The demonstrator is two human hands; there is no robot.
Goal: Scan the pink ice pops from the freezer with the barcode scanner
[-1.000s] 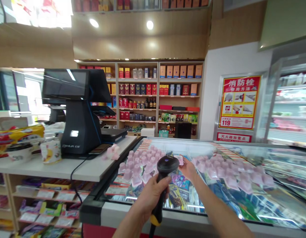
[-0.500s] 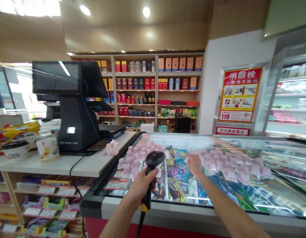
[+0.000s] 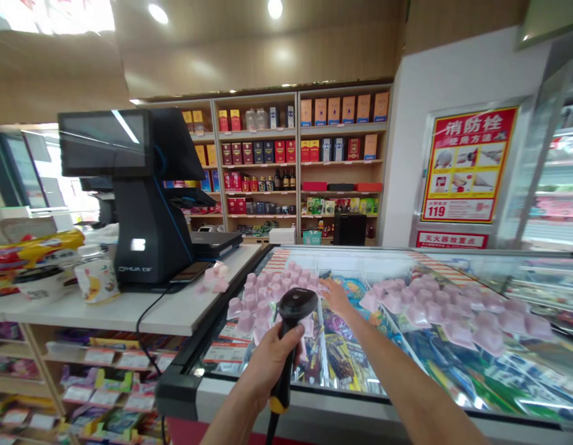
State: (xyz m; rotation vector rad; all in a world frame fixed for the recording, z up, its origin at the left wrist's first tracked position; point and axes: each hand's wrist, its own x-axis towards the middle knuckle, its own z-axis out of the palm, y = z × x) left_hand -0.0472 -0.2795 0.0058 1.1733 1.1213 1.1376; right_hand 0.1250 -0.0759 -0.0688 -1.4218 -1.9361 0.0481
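My left hand (image 3: 272, 358) is wrapped around the handle of a black barcode scanner (image 3: 297, 304), held upright above the front of a glass-topped freezer (image 3: 235, 386). My right hand (image 3: 336, 296) reaches across the glass with its fingers stretched towards the left group of pink cup-shaped pieces (image 3: 263, 287). Its fingertips are beside the right edge of that group; whether they touch a piece I cannot tell. A second group of pink pieces (image 3: 425, 296) lies on the glass to the right of my right hand. Under the glass are colourful frozen-treat packets (image 3: 339, 352).
On the left counter (image 3: 165, 312) stands a black checkout terminal (image 3: 147, 228), with a paper cup (image 3: 96, 278) and a few pink pieces (image 3: 216, 278) near it. A black cable (image 3: 140, 340) hangs over the counter's edge. Snack shelves (image 3: 101, 377) are below; boxed bottles (image 3: 258, 154) fill the back shelves.
My right hand has moved left, from beside the right group of pink pieces to the left group. The scanner stays in my left hand, and the view has shifted slightly.
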